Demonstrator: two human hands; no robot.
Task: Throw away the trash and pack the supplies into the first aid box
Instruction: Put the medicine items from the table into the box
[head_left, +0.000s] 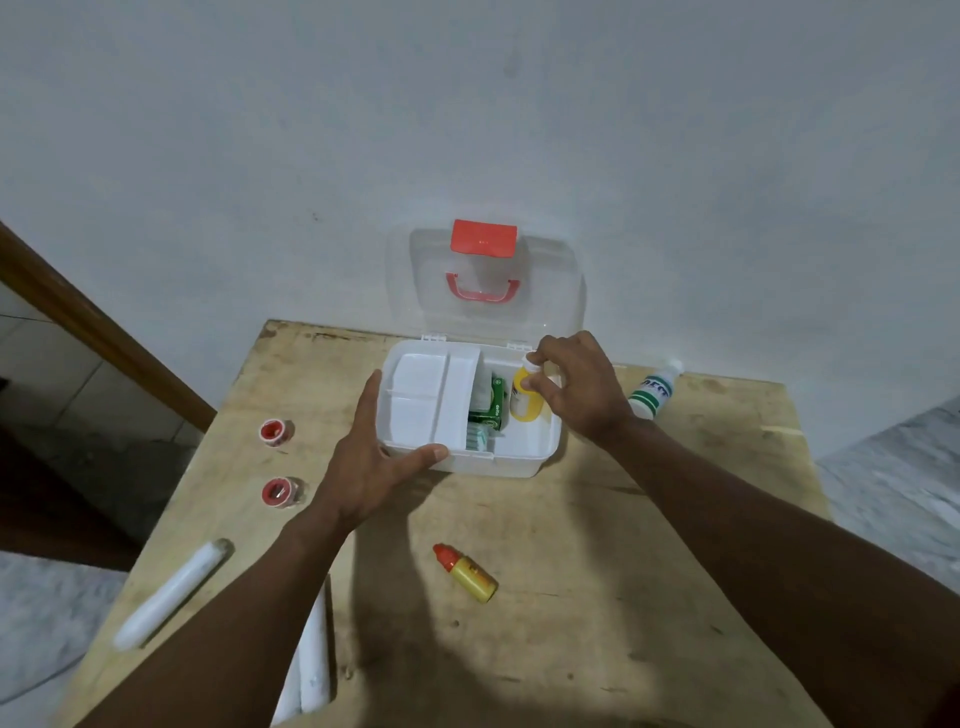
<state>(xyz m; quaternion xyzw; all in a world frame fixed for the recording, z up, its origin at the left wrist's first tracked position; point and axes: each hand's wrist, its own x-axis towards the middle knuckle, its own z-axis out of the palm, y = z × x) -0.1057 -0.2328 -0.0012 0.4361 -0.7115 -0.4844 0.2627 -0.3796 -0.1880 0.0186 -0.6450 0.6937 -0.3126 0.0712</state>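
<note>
The white first aid box (524, 460) stands open at the back of the wooden table, its clear lid with red latch leaning on the wall. Inside are a white divided tray (423, 395), a green carton (491, 405) and a yellow bottle with a white cap (522, 402). My right hand (576, 387) is over the box's right side, fingers closed on the yellow bottle. My left hand (376, 462) grips the box's front-left corner. Outside lie a small yellow bottle with a red cap (467, 573), two red-and-white tape rolls (276, 432), (282, 492) and a white-and-green bottle (652, 392).
A long white roll (171, 592) lies near the table's left edge. Another white roll (311, 670) lies partly under my left forearm at the front. A wooden door frame (98, 332) runs at the left. The wall stands right behind the box.
</note>
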